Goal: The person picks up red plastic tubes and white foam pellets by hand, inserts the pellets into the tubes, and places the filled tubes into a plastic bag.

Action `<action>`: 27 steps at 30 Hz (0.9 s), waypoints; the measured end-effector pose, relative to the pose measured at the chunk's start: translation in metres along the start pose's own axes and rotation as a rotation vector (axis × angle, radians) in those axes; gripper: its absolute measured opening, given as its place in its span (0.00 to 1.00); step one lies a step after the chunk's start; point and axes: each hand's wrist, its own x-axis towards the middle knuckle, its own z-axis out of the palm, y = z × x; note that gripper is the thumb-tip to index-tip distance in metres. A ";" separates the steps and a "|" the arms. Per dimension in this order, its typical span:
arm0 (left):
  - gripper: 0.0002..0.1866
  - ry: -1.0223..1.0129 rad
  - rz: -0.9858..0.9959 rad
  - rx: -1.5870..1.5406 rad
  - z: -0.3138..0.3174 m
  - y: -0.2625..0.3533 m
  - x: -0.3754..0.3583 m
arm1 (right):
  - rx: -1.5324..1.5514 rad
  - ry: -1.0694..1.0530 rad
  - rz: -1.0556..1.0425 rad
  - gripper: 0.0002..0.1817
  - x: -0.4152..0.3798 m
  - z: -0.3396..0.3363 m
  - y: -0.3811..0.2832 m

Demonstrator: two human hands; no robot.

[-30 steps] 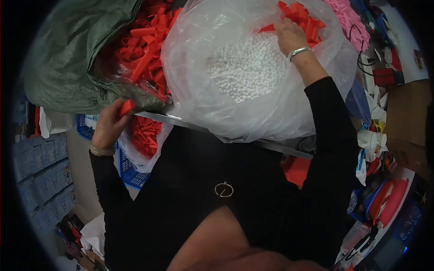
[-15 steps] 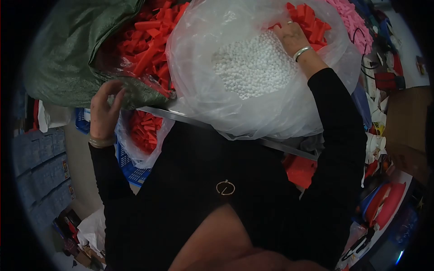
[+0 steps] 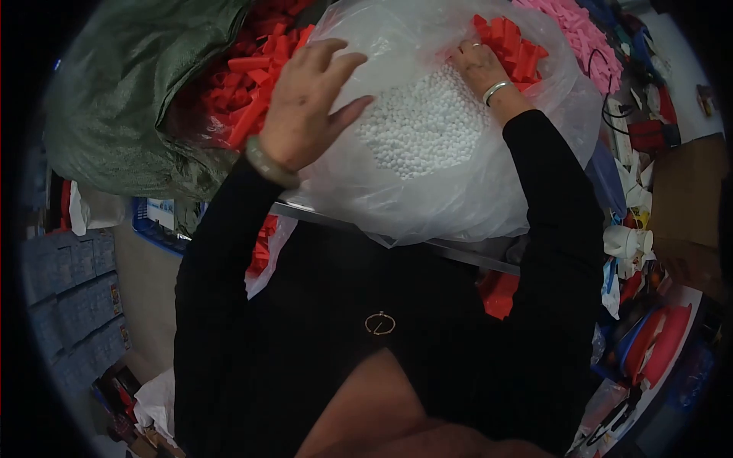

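Observation:
My left hand [image 3: 309, 103] is raised over the left side of a clear plastic bag [image 3: 336, 179], its fingers spread and nothing in them. White round beads [image 3: 424, 122] fill the middle of that bag. At the bag's upper right, my right hand [image 3: 475, 67] rests beside a heap of red pieces [image 3: 510, 47], with its fingers bent down at the edge of the beads. Its fingertips are too small and dim to show what they hold, if anything. More red pieces [image 3: 252, 88] lie in a green woven sack [image 3: 114, 99] on the left.
Pink pieces [image 3: 569, 34] lie at the upper right, near a thin black cable. A metal table edge [image 3: 336, 219] runs below the bag. Lower left are a blue basket [image 3: 145, 229] and stacked boxes [image 3: 76, 305]. A cardboard box [image 3: 691, 206] stands at the right.
My left hand has moved up and right, from beside the green sack to over the clear bag. My right hand stays at the red pieces, slightly shifted in view.

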 end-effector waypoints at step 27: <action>0.22 -0.296 -0.623 -0.274 0.130 -0.111 0.091 | 0.799 0.134 0.138 0.10 -0.037 -0.110 -0.033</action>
